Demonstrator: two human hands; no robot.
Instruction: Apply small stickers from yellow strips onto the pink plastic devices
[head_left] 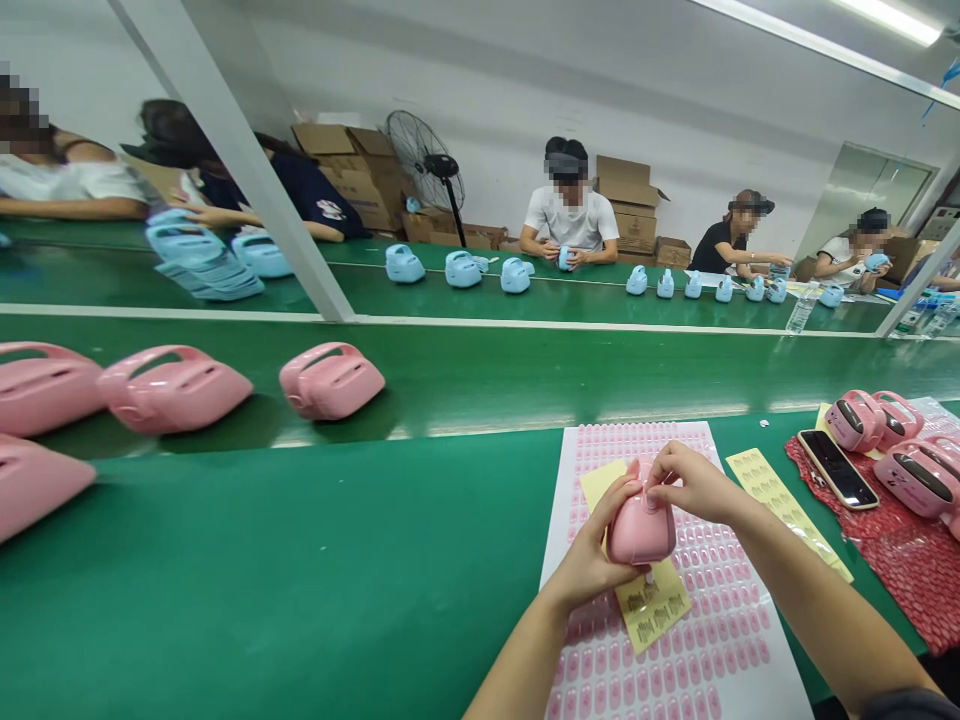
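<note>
My left hand (596, 545) cups a small pink plastic device (641, 528) from the left side, above a white sheet of pink stickers (675, 640). My right hand (694, 482) pinches at the top of the same device, fingers pressed together; whether a sticker is between them I cannot make out. A yellow backing strip (651, 605) lies under the device on the sticker sheet.
Pink devices (330, 380) ride the green conveyor (300, 560) at left. At right, more pink devices (911, 470), a phone (836, 468) and a yellow label strip (780, 500) sit by red bubble wrap (900, 570). Several people handle blue devices (461, 268) across the far belt.
</note>
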